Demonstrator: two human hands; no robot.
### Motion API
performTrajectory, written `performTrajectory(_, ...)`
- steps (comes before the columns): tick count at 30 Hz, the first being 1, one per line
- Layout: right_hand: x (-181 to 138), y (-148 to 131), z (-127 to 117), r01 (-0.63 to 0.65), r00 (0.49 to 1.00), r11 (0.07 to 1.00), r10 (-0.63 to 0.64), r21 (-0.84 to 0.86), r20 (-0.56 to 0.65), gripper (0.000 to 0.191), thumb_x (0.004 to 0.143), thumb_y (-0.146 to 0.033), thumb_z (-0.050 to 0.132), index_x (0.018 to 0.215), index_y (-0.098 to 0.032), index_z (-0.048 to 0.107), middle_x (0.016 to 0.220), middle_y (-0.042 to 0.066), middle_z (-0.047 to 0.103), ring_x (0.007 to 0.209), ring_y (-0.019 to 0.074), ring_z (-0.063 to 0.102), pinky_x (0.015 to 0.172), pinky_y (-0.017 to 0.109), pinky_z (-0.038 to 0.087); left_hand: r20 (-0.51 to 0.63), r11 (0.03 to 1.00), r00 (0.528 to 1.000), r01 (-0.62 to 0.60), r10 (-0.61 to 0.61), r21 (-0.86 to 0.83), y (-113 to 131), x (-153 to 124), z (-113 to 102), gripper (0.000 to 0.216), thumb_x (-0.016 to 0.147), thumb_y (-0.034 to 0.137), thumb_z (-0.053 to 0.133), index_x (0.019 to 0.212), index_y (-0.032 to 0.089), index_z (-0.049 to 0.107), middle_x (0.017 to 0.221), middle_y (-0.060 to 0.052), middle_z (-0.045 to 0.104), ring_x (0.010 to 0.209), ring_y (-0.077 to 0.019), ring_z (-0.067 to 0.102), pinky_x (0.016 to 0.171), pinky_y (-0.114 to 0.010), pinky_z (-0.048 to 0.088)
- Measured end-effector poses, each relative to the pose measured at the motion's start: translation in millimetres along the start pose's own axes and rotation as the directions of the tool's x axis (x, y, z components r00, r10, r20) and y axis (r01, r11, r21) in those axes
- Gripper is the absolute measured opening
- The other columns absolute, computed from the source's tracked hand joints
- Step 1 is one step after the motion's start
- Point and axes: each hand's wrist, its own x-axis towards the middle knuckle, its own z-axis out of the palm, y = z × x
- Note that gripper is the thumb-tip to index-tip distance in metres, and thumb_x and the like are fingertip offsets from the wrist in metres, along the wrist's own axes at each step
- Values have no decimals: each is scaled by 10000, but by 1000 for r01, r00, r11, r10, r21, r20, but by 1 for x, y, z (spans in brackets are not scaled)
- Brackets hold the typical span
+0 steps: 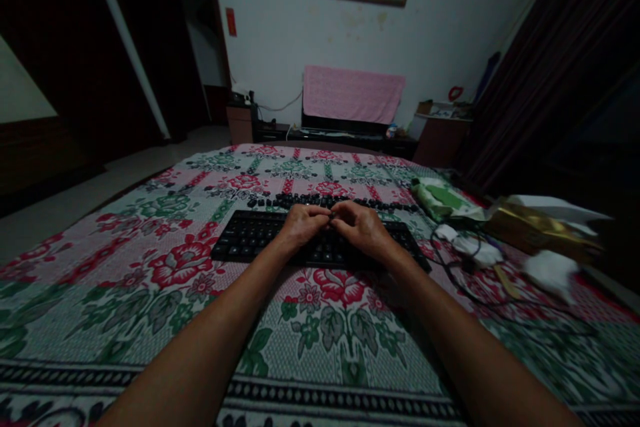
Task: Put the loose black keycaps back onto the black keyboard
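A black keyboard (250, 237) lies on a flowered bedspread (150, 280) in front of me. Behind it runs a row of loose black keycaps (295, 200). My left hand (300, 225) and my right hand (361, 227) hover over the middle of the keyboard, fingertips meeting in a pinch. Both hands are closed on something small and dark between them; I cannot make it out.
To the right lie a green-and-white packet (440, 199), a white item with a black cable (467, 250), a gold box (535, 227) and white tissue (550, 270). A low cabinet with a pink cloth (353, 95) stands at the far wall. Dark doors on the left.
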Motion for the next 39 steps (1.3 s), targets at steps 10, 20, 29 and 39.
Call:
performTrajectory(10, 0, -1, -3, -17, 997, 992, 27, 121, -77, 196, 703, -246, 497, 849, -166, 602, 820, 29, 640, 755, 128, 581, 710, 240, 434, 72, 924, 992, 120, -101, -363, 4, -2, -2, 320, 588, 247, 625, 873, 102, 594, 688, -51, 625, 601, -107, 578, 534, -201, 432)
performTrajectory(20, -3, 2, 2, -62, 995, 990, 71, 129, -67, 240, 700, -287, 510, 898, -157, 549, 738, 18, 618, 652, 115, 560, 611, 224, 429, 72, 951, 996, 66, -47, -303, 0, -1, -3, 281, 583, 222, 614, 834, 98, 642, 658, -44, 633, 543, -76, 531, 553, -206, 420)
performTrajectory(29, -6, -8, -10, 169, 984, 973, -158, -156, 77, 243, 736, -163, 463, 938, -201, 594, 894, 28, 636, 815, 138, 569, 741, 238, 395, 85, 988, 995, 71, -59, -141, -2, 1, -5, 195, 573, 225, 596, 713, 93, 625, 540, -14, 586, 450, -58, 475, 458, -179, 364)
performTrajectory(39, -4, 5, -16, 48, 998, 985, -39, -166, 57, 235, 721, -209, 495, 936, -191, 590, 827, 22, 638, 745, 132, 567, 696, 238, 403, 30, 998, 1000, 5, -3, -69, 3, 0, -4, 444, 619, 222, 557, 1048, 110, 528, 645, -27, 624, 545, -98, 543, 518, -202, 416)
